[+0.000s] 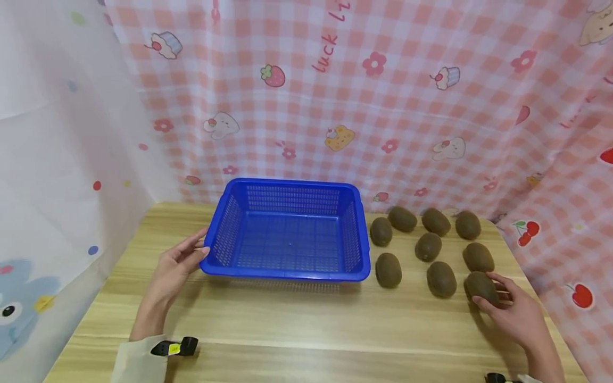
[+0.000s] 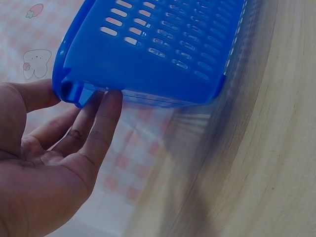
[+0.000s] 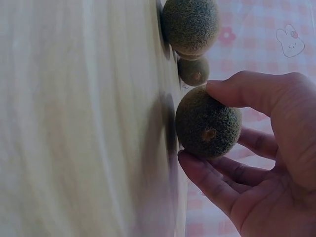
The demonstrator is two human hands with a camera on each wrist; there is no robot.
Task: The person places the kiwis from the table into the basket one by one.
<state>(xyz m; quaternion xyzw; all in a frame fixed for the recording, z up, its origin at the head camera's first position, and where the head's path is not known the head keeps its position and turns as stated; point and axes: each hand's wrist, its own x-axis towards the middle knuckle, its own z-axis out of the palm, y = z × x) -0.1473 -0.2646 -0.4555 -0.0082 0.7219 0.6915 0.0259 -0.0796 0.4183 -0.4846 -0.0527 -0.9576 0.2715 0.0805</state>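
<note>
A blue plastic basket [image 1: 287, 275] with slotted walls stands on the wooden table, with nothing inside it. My left hand [image 1: 174, 268] is at its left side, thumb on the rim and fingers under the rim's edge, as the left wrist view shows at the basket's corner [image 2: 143, 64]. At the right, my right hand [image 1: 514, 311] grips a brown fuzzy kiwi [image 1: 480, 287] between thumb and fingers. In the right wrist view this kiwi [image 3: 210, 123] sits close against the tabletop, its stem end facing the camera.
Several more kiwis lie between the basket and my right hand, among them one kiwi [image 1: 388, 270] near the basket's right wall and another kiwi [image 1: 478, 257] just behind the gripped one. A pink checked curtain [image 1: 306, 117] hangs along the table's back edge.
</note>
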